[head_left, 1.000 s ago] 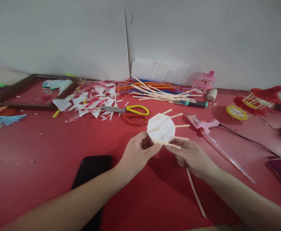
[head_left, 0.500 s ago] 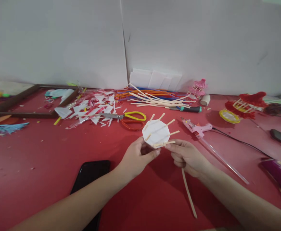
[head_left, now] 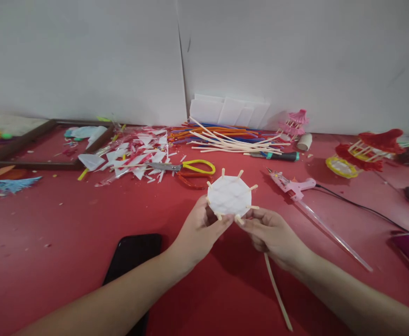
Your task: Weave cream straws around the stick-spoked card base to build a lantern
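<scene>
Head view, looking down on a red bench [head_left: 50, 242]; left hand [head_left: 199, 233] and right hand [head_left: 272, 235] both raised just above it, fingers pinched shut on the lower edge of a white octagonal panel [head_left: 229, 196], held face-on between them near the middle of the bench; short wooden sticks [head_left: 251, 187] poking out around the panel's rim, roughly one per corner, looking already fixed in place; so the stick frame seems largely set, judged from how evenly they ring the panel; no covering, colour or trim on it yet, unlike the finished red lantern [head_left: 372, 147] and the small pink one [head_left: 293, 121] standing at the far right; a loose long stick [head_left: 278, 294] lying under the right wrist; pink glue gun [head_left: 293, 185] resting just right of the panel, cord trailing off; yellow-handled scissors [head_left: 186, 165] and paper scraps [head_left: 134, 151] behind; bundle of spare sticks and coloured straws [head_left: 225, 135] by the wall; dark phone [head_left: 132, 261] flat beside the left forearm.
</scene>
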Demonstrator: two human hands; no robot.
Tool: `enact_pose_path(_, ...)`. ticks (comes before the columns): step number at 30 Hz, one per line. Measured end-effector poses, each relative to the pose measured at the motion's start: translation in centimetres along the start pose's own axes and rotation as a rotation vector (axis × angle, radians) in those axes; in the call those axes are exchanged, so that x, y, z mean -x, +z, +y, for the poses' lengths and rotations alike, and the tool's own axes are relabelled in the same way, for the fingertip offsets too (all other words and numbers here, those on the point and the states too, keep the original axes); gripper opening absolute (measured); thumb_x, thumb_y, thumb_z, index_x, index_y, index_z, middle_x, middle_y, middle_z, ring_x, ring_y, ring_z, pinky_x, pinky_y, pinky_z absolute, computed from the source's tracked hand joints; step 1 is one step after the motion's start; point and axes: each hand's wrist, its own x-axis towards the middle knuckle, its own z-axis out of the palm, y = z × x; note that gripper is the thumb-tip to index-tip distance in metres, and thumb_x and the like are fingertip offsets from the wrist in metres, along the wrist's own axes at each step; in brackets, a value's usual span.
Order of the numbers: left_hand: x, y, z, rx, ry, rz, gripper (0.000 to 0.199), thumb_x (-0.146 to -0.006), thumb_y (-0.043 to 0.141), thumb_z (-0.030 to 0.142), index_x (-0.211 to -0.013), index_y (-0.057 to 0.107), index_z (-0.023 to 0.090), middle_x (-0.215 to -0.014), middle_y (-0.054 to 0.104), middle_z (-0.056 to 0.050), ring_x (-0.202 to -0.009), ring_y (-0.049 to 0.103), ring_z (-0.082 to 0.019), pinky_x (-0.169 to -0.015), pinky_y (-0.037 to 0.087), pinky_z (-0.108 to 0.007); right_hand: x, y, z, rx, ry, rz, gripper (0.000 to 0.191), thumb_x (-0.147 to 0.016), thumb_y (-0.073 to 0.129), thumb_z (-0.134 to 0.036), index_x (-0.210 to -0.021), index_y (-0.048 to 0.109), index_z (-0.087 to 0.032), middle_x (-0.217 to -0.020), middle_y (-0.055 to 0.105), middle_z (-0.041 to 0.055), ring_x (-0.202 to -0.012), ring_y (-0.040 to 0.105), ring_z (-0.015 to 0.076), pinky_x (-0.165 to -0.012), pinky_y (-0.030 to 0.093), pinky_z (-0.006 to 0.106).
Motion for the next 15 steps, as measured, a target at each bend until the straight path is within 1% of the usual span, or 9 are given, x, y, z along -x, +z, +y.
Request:
enact_pose_path(3,0.1,-0.2,0.1,-0.048,-0.016,-0.02,0.044,-0.076,0.075,0.031,-0.113,0.057,0.015,-0.101,0.076,-0.012,-0.098,0.069,-0.027,-0.081,0.053,-0.036,0.0,-0.1,0.0,0.128,-0.09,0.03,0.042,-0.072,0.076,-0.054,-0.072,0.055,-0.018,-0.05,0.039,-0.0105,-0.04,0.027,0.0019,-0.039,0.021,0.019)
enact_pose_path(5,0.0,-0.2,0.1,-0.051,-0.032,-0.011,0.039,-0.076,0.076,0.03,-0.109,0.059,0.015,-0.098,0.076,-0.011,-0.098,0.069,-0.026,-0.081,0.053,-0.035,0.2,-0.2,0.0,0.251,-0.212,0.059,0.034,-0.078,0.072,-0.048,-0.071,0.057,-0.018,-0.054,0.048,-0.007,-0.043,0.039,0.004,-0.042,0.031,0.019)
enact_pose_path(7,0.0,-0.1,-0.1,-0.01,-0.053,0.004,0.037,-0.075,0.077,0.028,-0.105,0.06,0.015,-0.1,0.076,-0.011,-0.098,0.069,-0.024,-0.084,0.053,-0.034,0.5,-0.3,0.1,0.422,-0.405,0.119,0.024,-0.084,0.068,-0.039,-0.074,0.061,-0.018,-0.063,0.059,-0.0023,-0.053,0.053,0.0076,-0.049,0.042,0.019)
enact_pose_path(9,-0.1,0.0,-0.2,0.074,-0.079,0.02,0.038,-0.074,0.078,0.025,-0.106,0.06,0.015,-0.104,0.075,-0.01,-0.098,0.07,-0.022,-0.087,0.052,-0.033,0.8,-0.5,0.2,0.643,-0.675,0.194,0.011,-0.087,0.066,-0.029,-0.081,0.067,-0.02,-0.074,0.067,0.0009,-0.066,0.063,0.0105,-0.057,0.048,0.02)
enact_pose_path(10,-0.1,0.1,-0.2,0.118,-0.096,0.029,0.04,-0.073,0.078,0.023,-0.107,0.059,0.016,-0.105,0.076,-0.009,-0.099,0.07,-0.021,-0.089,0.052,-0.033,0.9,-0.5,0.3,0.761,-0.812,0.223,0.005,-0.088,0.066,-0.024,-0.086,0.069,-0.02,-0.078,0.069,0.0015,-0.069,0.065,0.011,-0.06,0.05,0.02)
enact_pose_path(12,0.0,0.3,-0.1,0.173,-0.141,0.044,0.041,-0.072,0.08,0.021,-0.107,0.059,0.016,-0.104,0.076,-0.007,-0.097,0.07,-0.019,-0.088,0.053,-0.032,1.2,-0.6,0.4,0.97,-1.024,0.26,0.008,-0.089,0.065,-0.019,-0.093,0.072,-0.021,-0.077,0.069,0.0011,-0.067,0.064,0.0103,-0.06,0.05,0.02)
enact_pose_path(13,0.0,0.4,0.0,0.187,-0.162,0.048,0.041,-0.071,0.08,0.021,-0.106,0.059,0.017,-0.103,0.076,-0.007,-0.095,0.071,-0.019,-0.086,0.054,-0.031,1.2,-0.7,0.4,1.049,-1.086,0.274,0.01,-0.09,0.064,-0.018,-0.095,0.072,-0.021,-0.075,0.068,0.0008,-0.064,0.063,0.0098,-0.059,0.049,0.02)
enact_pose_path(15,0.1,0.5,0.1,0.213,-0.188,0.051,0.041,-0.069,0.081,0.019,-0.105,0.06,0.017,-0.101,0.077,-0.006,-0.092,0.071,-0.018,-0.084,0.055,-0.03,1.4,-0.6,0.5,1.163,-1.152,0.306,0.013,-0.093,0.061,-0.019,-0.094,0.073,-0.019,-0.069,0.064,0.0004,-0.059,0.057,0.0093,-0.057,0.047,0.021)
